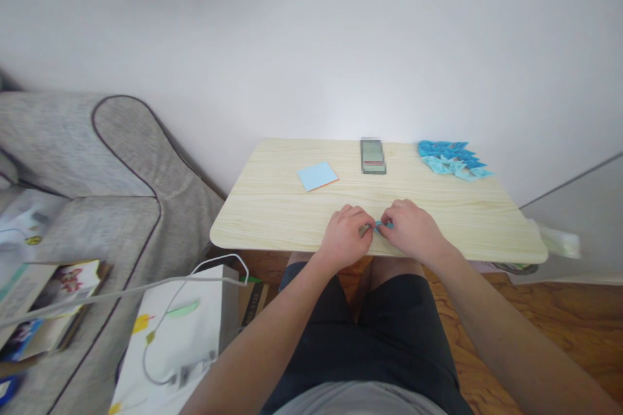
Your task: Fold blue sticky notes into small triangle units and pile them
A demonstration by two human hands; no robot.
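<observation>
Close to the table's front edge, my left hand [346,233] and my right hand [409,227] meet over a small folded piece of blue paper [377,225]. The fingers of both hands pinch it from either side, covering most of it, so its full shape is hidden. Farther back to the left lies a stack of light blue square paper [317,176] with an orange edge showing beneath. At the back right, several folded paper pieces in darker blue [442,149] and pale blue [455,167] sit in overlapping rows, their pointed ends toward the right.
A phone [373,157] lies at the back of the wooden table [272,220], near the wall. On the left are a grey sofa [117,207] with books [53,305] and a white cabinet [180,324] with a power strip. A white cable [160,282] crosses in front of them.
</observation>
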